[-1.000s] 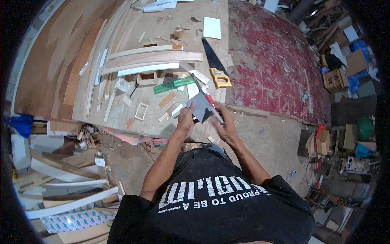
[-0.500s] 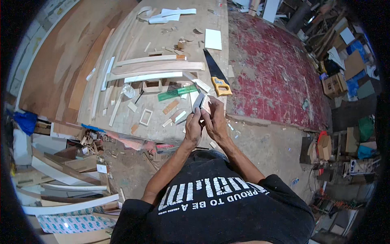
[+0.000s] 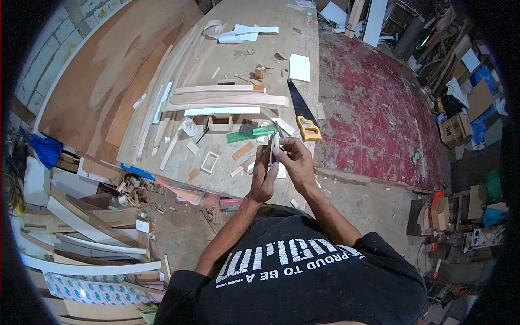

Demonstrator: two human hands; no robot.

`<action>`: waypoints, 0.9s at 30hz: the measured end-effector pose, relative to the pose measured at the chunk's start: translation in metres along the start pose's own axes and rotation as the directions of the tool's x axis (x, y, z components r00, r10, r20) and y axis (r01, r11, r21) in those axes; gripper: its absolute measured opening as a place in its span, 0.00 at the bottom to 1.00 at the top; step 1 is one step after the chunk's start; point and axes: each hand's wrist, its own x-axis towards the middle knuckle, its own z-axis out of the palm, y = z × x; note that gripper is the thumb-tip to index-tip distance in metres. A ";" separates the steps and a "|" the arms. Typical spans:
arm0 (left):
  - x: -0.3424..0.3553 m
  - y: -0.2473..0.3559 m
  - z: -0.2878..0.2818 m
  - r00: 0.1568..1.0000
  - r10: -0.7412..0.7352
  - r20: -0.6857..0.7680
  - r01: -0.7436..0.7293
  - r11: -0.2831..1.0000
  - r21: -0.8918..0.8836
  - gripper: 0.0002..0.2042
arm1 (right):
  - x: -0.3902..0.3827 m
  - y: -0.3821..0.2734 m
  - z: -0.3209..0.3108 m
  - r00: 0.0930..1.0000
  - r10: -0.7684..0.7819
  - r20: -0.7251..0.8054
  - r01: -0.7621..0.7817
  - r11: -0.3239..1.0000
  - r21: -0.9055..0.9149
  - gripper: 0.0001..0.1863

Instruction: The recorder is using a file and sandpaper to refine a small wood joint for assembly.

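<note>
Near the front edge of the workbench, both hands meet around a small thin piece, dark grey and pale wood (image 3: 275, 142), seen nearly edge-on. My left hand (image 3: 262, 181) grips it from the left with the fingers pointing away from me. From the right, the thumb and bent fingers of my right hand (image 3: 296, 162) pinch it. Its exact kind cannot be made out, and the fingers cover part of it. Just beyond lies a green translucent ruler-like strip (image 3: 250, 133). A handsaw (image 3: 305, 120) with a yellow handle rests to the right of it.
Long wooden strips (image 3: 227, 101) lie across the bench (image 3: 216, 179). A small wooden frame (image 3: 209, 162), an open wooden box (image 3: 220, 123) and offcuts are scattered nearby. A white rectangular panel (image 3: 300, 67) lies farther back. Curved boards (image 3: 92, 265) are stacked at lower left.
The held piece has turned from showing its grey flat face to nearly edge-on, and the fingers have shifted on it. The whole view has moved, so the bench appears lower and farther right.
</note>
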 end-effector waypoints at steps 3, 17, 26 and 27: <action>0.003 0.003 0.005 0.980 -0.184 -0.071 0.114 0.823 -0.557 0.24 | 0.001 0.006 0.001 0.998 -0.036 -0.060 0.035 0.999 -0.016 0.19; 0.002 -0.022 0.012 0.844 -0.533 -0.063 0.237 0.475 -0.847 0.17 | -0.002 0.013 0.017 0.925 -0.356 -0.134 0.296 0.895 -0.334 0.20; 0.006 -0.011 0.013 0.843 -0.537 -0.036 0.216 0.398 -0.892 0.16 | -0.005 0.009 0.008 0.914 -0.406 -0.013 0.355 0.813 -0.462 0.21; 0.009 -0.007 0.015 0.802 -0.592 -0.078 0.231 0.428 -0.874 0.16 | -0.004 0.011 0.004 0.917 -0.399 -0.012 0.348 0.814 -0.464 0.21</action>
